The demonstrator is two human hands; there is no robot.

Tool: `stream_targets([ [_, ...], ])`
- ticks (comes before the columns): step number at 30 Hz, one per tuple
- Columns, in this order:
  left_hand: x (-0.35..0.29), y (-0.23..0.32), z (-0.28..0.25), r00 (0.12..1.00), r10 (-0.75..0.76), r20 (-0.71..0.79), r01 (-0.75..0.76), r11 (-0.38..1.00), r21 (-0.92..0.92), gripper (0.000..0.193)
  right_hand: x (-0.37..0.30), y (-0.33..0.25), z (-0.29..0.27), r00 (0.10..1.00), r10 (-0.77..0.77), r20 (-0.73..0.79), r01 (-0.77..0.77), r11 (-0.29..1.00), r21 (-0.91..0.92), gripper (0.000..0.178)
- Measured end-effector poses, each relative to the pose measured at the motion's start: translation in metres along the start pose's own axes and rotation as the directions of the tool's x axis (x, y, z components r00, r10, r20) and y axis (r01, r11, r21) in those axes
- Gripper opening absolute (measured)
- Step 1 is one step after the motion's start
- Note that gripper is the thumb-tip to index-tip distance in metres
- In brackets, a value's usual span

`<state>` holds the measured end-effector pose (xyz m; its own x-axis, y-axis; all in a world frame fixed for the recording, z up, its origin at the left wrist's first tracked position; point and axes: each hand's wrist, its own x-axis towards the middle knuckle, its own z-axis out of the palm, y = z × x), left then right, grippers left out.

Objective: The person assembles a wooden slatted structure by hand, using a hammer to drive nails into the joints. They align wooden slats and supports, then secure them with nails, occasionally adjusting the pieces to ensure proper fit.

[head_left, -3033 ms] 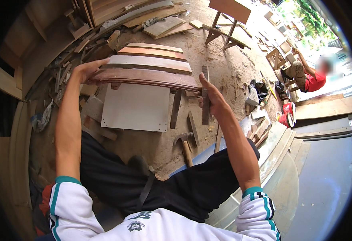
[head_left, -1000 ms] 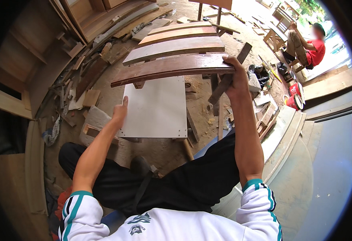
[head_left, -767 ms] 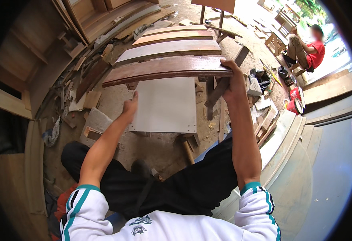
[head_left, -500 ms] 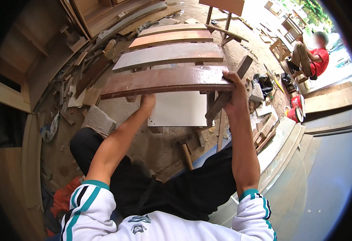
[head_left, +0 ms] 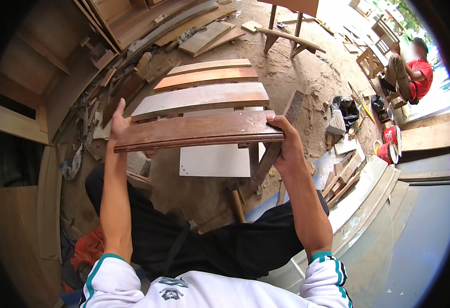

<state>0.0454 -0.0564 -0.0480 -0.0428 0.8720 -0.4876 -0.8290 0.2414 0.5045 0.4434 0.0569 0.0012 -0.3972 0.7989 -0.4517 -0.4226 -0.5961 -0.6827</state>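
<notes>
A slatted wooden frame (head_left: pixel 199 128) is held up in front of me above my knees, its nearest slat dark brown with a few nail or screw heads showing. Farther slats are whitish, orange-brown and pale. At the brown slat's left end is my left hand (head_left: pixel 119 126), gripping it with one finger pointing up. My right hand (head_left: pixel 289 146) is closed round the right end, thumb on top, beside a dark slanting wooden bar (head_left: pixel 266 165) of the frame. Below the slats a white panel (head_left: pixel 214 162) shows; how it joins the frame is hidden.
A wooden handle (head_left: pixel 238 206) stands between my legs. Wood scraps (head_left: pixel 342 177) and red cans (head_left: pixel 387 152) lie to the right. A small wooden stand (head_left: pixel 291 41) is ahead; cabinets (head_left: pixel 35 56) line the left. A seated person (head_left: pixel 420 77) in red is far right.
My left hand has moved from under the brown slat out to its left end. The frame has shifted left and lower in view, uncovering boards behind it. My right hand keeps its hold.
</notes>
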Motion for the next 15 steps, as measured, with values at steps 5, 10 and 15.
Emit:
stream_targets([
  [5,-0.008,0.001,-0.004,0.997,0.07,0.034,-0.076,0.96,0.27,0.058,-0.008,0.019,-0.025,0.999,0.043,0.027,-0.039,0.992,-0.118,0.036],
  [10,-0.015,-0.005,-0.053,0.993,0.116,-0.035,-0.079,0.839,0.538,0.059,-0.03,0.035,-0.03,0.994,0.034,0.102,-0.008,0.969,-0.245,0.038],
  [15,-0.027,-0.035,-0.096,0.941,0.338,-0.014,-0.218,0.638,0.739,0.063,-0.041,0.067,-0.049,0.985,0.079,0.153,-0.011,0.916,-0.401,0.041],
])
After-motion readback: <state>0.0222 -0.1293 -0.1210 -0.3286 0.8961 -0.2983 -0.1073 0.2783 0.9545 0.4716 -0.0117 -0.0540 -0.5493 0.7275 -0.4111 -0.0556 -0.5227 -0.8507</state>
